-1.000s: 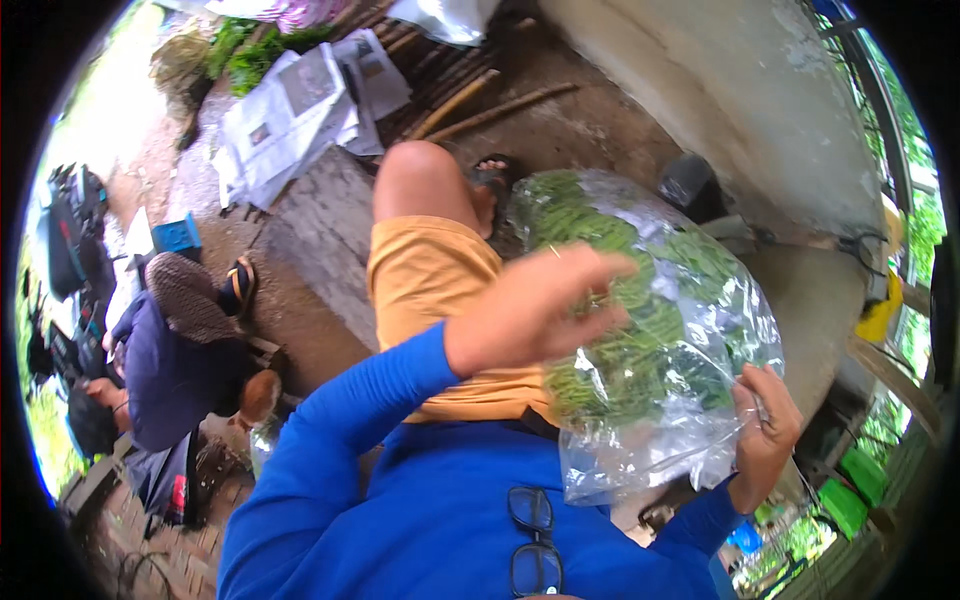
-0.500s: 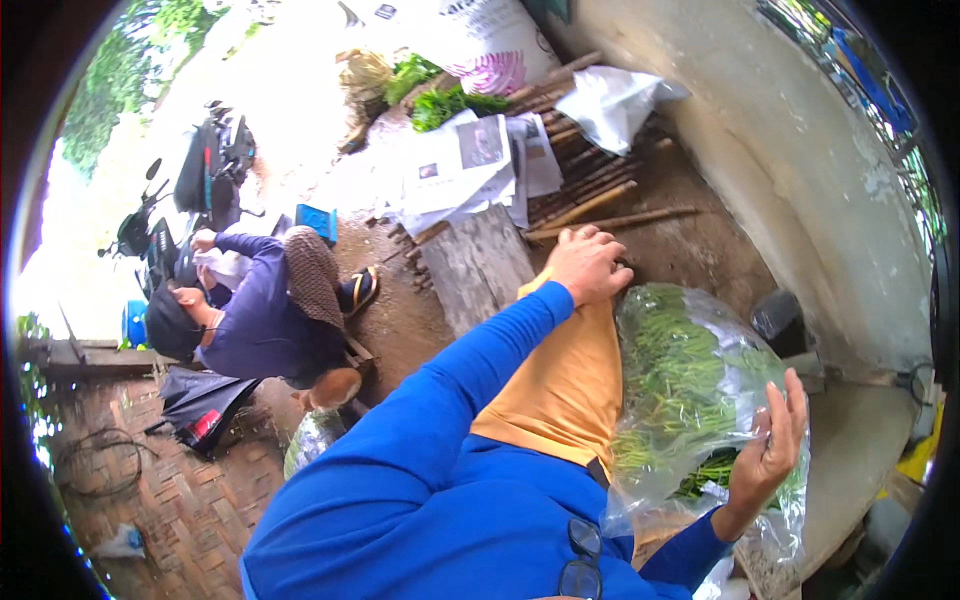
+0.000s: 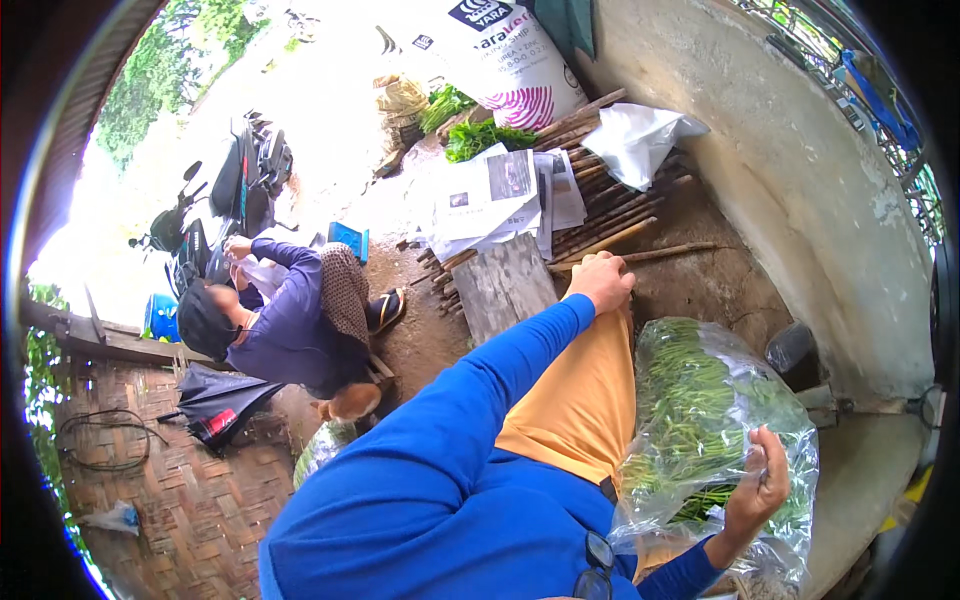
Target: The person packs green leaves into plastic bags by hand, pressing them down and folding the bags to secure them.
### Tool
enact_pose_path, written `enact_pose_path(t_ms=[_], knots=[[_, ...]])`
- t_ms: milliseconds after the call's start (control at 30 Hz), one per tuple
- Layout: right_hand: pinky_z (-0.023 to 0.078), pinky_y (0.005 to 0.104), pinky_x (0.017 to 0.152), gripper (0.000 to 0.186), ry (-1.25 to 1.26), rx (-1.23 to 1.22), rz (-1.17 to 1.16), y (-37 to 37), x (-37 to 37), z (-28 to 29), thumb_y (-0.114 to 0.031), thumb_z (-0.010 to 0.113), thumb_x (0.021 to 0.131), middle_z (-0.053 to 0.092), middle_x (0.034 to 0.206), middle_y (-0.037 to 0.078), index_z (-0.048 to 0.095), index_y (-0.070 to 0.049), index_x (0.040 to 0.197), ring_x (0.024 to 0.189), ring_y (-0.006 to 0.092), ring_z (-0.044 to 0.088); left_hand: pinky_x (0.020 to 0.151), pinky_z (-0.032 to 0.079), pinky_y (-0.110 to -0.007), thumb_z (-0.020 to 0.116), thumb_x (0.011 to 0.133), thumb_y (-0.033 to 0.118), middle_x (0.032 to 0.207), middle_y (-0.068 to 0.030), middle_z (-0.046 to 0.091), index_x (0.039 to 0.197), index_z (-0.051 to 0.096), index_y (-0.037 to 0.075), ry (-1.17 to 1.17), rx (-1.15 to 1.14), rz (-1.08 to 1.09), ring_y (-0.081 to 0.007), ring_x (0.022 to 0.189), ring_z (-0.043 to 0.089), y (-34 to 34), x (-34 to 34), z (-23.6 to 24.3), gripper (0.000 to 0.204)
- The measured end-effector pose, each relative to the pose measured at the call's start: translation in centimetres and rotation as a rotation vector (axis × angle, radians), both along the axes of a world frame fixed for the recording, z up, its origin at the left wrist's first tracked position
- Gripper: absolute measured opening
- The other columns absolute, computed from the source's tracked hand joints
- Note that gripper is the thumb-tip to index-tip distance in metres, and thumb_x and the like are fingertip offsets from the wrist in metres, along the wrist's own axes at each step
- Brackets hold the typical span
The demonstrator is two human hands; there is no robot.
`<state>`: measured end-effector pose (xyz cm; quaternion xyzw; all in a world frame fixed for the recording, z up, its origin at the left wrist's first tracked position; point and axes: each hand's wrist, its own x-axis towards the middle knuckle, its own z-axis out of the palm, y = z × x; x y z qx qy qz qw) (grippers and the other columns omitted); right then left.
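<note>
Blue-sleeved left hand (image 3: 600,281) on knee (image 3: 605,320)

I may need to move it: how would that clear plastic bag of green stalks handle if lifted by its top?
The clear plastic bag looks thin and crinkled, so probably floppy and slippery. Packed full of green stalks, it likely sags; the right hand grips its edge.

Clear plastic bag (image 3: 715,430) packed with green stalks: stands at the person's right side, right hand (image 3: 757,492) gripping its near edge. Large white sack (image 3: 500,55) with dark blue and magenta print: upright at the top, against the wall. Crumpled white plastic bag (image 3: 640,140): on the sticks just right of it.
</note>
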<state>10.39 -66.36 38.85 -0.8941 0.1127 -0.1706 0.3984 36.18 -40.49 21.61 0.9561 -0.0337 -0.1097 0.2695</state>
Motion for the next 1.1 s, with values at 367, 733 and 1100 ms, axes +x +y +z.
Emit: enact_pose_path(t_ms=[367, 733, 1100], knots=[[0.042, 0.0510, 0.108, 0.019, -0.027, 0.012, 0.029, -0.2, 1.3, -0.5, -0.012, 0.060, 0.097, 0.073, 0.094, 0.014, 0.069, 0.002, 0.106, 0.091, 0.0271, 0.068, 0.097, 0.048, -0.048, 0.056, 0.085, 0.039, 0.117, -0.0149, 0.068, 0.105, 0.075, 0.010, 0.009, 0.059, -0.016, -0.0351, 0.114, 0.061, -0.2, 0.3, 0.0, 0.040], [0.041, 0.0505, 0.108, 0.022, 0.013, 0.065, 0.057, 0.2, 1.6, -1.2, -0.016, 0.060, 0.098, 0.073, 0.093, 0.013, 0.069, 0.003, 0.105, 0.091, 0.0290, 0.068, 0.093, 0.049, -0.051, 0.055, 0.086, 0.039, 0.111, -0.0144, 0.069, 0.100, 0.075, 0.010, 0.003, 0.123, -0.028, -0.0357, 0.109, 0.061, -0.6, 0.1, -0.2, 0.038], [0.040, 0.0508, 0.110, 0.021, -0.015, 0.084, 0.051, -0.2, 1.1, -1.1, -0.013, 0.060, 0.097, 0.073, 0.094, 0.015, 0.069, 0.003, 0.109, 0.091, 0.0272, 0.069, 0.093, 0.048, -0.052, 0.055, 0.086, 0.038, 0.112, -0.0164, 0.069, 0.101, 0.075, 0.009, -0.016, 0.094, -0.037, -0.0377, 0.111, 0.060, -1.1, 0.3, 0.4, 0.038]])
